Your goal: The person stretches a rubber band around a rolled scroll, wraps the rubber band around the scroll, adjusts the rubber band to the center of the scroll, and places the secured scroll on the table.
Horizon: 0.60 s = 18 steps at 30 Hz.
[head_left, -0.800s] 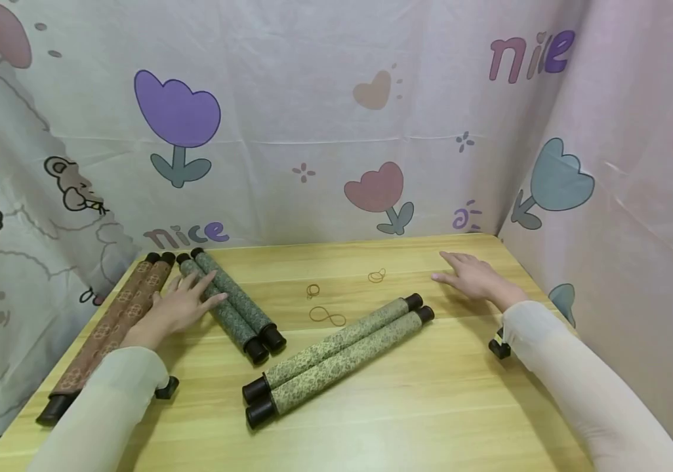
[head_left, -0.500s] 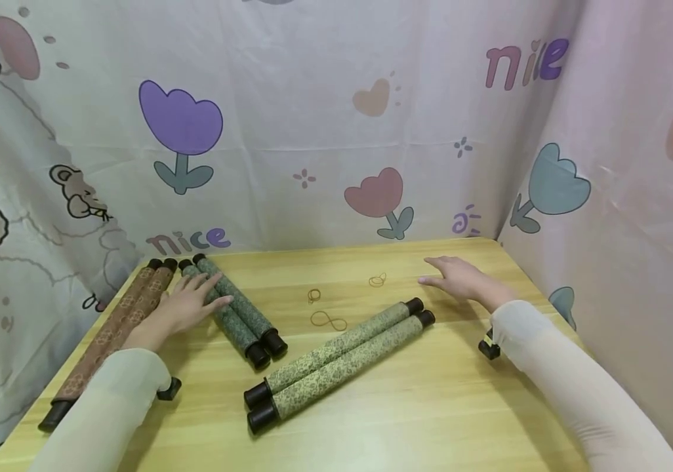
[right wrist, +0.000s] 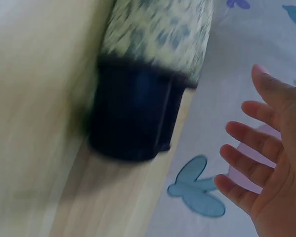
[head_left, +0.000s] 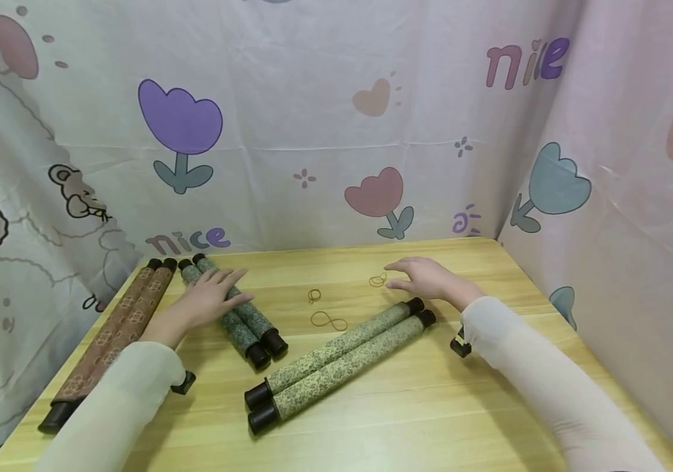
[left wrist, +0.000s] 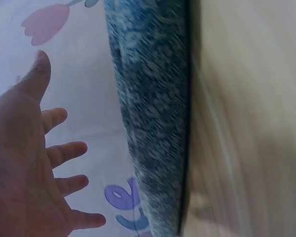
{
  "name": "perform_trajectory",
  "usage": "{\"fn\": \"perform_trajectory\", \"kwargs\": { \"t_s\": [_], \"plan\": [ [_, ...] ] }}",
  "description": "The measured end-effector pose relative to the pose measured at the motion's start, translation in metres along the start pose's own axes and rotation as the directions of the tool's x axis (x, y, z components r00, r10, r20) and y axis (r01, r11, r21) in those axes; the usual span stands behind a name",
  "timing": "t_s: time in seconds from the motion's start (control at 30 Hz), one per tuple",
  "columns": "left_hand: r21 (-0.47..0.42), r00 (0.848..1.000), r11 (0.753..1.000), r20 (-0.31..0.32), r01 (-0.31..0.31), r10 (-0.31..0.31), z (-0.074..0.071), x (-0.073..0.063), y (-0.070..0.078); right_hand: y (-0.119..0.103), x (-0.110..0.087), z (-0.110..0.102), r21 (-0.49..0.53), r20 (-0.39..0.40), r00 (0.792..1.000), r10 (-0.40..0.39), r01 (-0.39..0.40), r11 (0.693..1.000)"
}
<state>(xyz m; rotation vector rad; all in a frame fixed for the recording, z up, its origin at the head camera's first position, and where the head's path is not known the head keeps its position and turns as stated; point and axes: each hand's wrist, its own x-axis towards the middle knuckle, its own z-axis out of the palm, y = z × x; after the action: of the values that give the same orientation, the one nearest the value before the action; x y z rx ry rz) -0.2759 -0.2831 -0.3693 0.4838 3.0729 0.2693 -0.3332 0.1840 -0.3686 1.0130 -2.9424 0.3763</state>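
My left hand [head_left: 208, 300], fingers spread, hovers over a pair of dark green scrolls [head_left: 231, 328] in the head view. One of these scrolls [left wrist: 150, 98] fills the middle of the left wrist view, apart from the hand. My right hand [head_left: 428, 282] is in the air with loosely bent fingers, just beyond the black-capped far ends of two yellow-green patterned scrolls [head_left: 342, 364]. In the right wrist view a black end cap [right wrist: 133, 113] appears beside that hand, which holds nothing. Close to its fingertips lies a thin rubber band [head_left: 378, 280].
Two brown patterned scrolls [head_left: 118, 324] lie along the table's left edge, partly behind the left sleeve. A coiled rubber band [head_left: 314, 295] and a twisted one [head_left: 328, 321] lie mid-table [head_left: 407, 406]. A printed curtain [head_left: 289, 118] hangs behind and at both sides.
My left hand has shifted right across the green scrolls. My right hand has moved left, toward the far ends of the yellow-green pair. The scrolls and bands stay where they were.
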Motion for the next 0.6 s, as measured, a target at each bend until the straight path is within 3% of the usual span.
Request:
{"fn": "perform_trajectory", "kwargs": {
  "t_s": [0.2,0.43,0.6],
  "plan": [
    [-0.025,0.999,0.998,-0.012,-0.051,0.051,-0.004,0.009,0.015,-0.022,0.015,0.005,-0.018,0.021,0.998,-0.063,0.064,0.998],
    [-0.115,0.998,0.991,0.018,-0.065,0.067,-0.007,0.023,0.03,-0.046,0.034,0.013,-0.044,0.043,0.988,-0.149,0.151,0.988],
    [-0.132,0.993,0.986,0.036,-0.105,0.11,-0.005,0.033,0.045,-0.066,0.045,0.016,-0.029,0.086,0.979,-0.188,0.191,0.981]
  ]
}}
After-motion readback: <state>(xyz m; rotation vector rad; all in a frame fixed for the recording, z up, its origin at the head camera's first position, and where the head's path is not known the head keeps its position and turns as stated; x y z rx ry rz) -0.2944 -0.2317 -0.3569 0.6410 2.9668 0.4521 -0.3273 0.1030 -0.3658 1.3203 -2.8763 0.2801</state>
